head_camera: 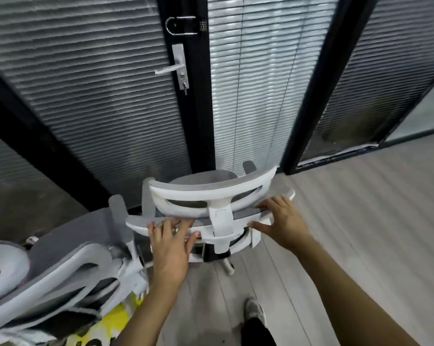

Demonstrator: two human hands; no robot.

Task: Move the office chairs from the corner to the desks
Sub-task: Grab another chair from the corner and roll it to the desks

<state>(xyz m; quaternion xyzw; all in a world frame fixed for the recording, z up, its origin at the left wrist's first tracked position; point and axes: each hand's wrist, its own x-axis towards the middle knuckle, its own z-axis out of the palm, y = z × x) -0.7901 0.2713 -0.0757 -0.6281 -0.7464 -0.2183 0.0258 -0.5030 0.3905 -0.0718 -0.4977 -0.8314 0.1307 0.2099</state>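
**Item.** The white-framed grey-mesh office chair [219, 218] stands upright on the pale wood-grain floor [348, 221]. It is close to the floor's far edge, where the floor meets the black-framed glass partition with slatted blinds [86, 83]. Its back faces the person. No desk is in view.

**Step in hand.** Judged from position, this is the take-up of one chair out of the corner; the move to the desks is not yet made. A second office chair of the same white and grey make [68, 260] sits just beside it toward the left edge of the floor, tilted in the view. Whether the two frames touch cannot be told through the blur.

**Next move.** It likely calls for drawing the chair away from the partition and clear of its neighbour's armrest, then turning it toward open floor on the right. The castors are mostly hidden, so how freely it rolls cannot be judged.

**Hands.** The left hand [171, 243] holds the top rim of the backrest left of the central bracket, with its fingers laid over the grey edge and its thumb against the white frame. The right hand [283, 221] holds the rim on the right, fingers bent over the top and thumb stretched wide along the near face. Both forearms reach forward, elbows low.

**Surroundings.** A silver lever door handle [169, 69] and a metal U-shaped lock [182, 25] sit on the door frame above. A grey shoe [254, 309] rests on the near floor.
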